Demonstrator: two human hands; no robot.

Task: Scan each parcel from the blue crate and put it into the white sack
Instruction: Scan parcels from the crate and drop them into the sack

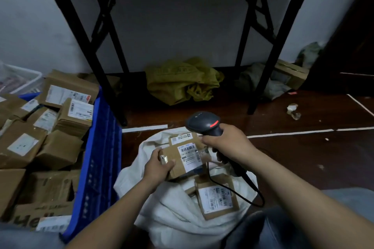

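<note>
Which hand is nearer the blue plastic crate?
Left. The left hand, holding a brown cardboard parcel, is right of the blue plastic crate; the right hand, further right, grips a black handheld scanner.

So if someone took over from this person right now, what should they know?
Left hand holds a parcel over the open white sack.
Right hand grips the scanner, its head close to that parcel.
Done: at least two parcels lie in the sack.
Left: the blue crate holds many more.
Whether the held parcel is scanned does not show.
</note>
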